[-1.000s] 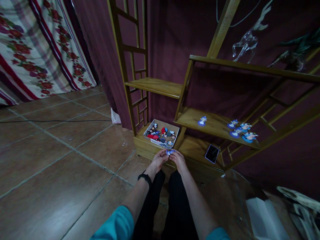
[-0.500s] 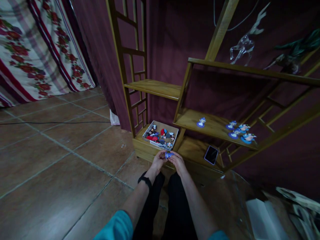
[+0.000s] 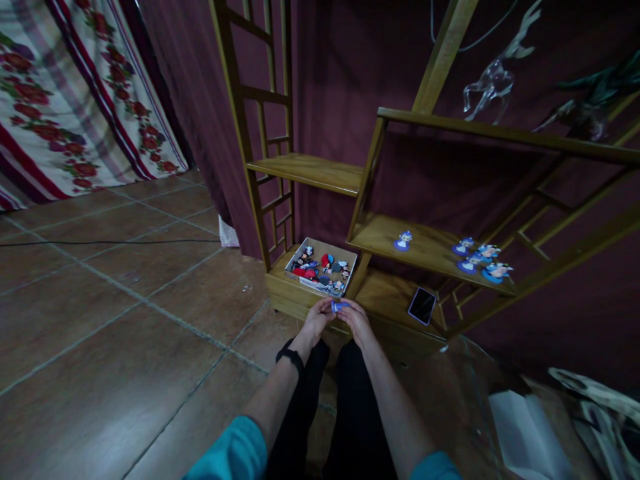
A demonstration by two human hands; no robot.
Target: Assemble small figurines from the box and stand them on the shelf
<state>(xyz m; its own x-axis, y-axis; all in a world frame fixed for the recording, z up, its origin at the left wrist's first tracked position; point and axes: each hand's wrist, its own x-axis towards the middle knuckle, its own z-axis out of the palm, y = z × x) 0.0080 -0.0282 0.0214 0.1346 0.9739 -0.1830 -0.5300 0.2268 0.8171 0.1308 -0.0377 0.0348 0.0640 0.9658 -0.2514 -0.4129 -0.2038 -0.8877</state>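
Note:
Between both hands is a small purple figurine (image 3: 339, 307), partly covered by the fingers. My left hand (image 3: 317, 321) grips it from the left, and a dark band circles that wrist. From the right, the fingers of my right hand (image 3: 357, 321) are closed on its other end. Just beyond the hands, a shallow cardboard box (image 3: 321, 267) holds several small figurines in red, black and white. On the shelf to the right, one purple-and-white figurine (image 3: 403, 241) stands apart from a cluster of several figurines (image 3: 470, 263) on round bases.
A wooden display shelf (image 3: 306, 171) with slanted boards and lattice sides fills the middle. A phone or tablet (image 3: 423, 307) lies on its lower right board. Above stand a clear glass horse (image 3: 493, 83) and a dark green figure (image 3: 595, 93). A black cable (image 3: 110, 242) crosses the tiled floor.
Both hands stay on the purple figurine, which has turned slightly between the fingers. The view has shifted a little; the shelf and box look unchanged.

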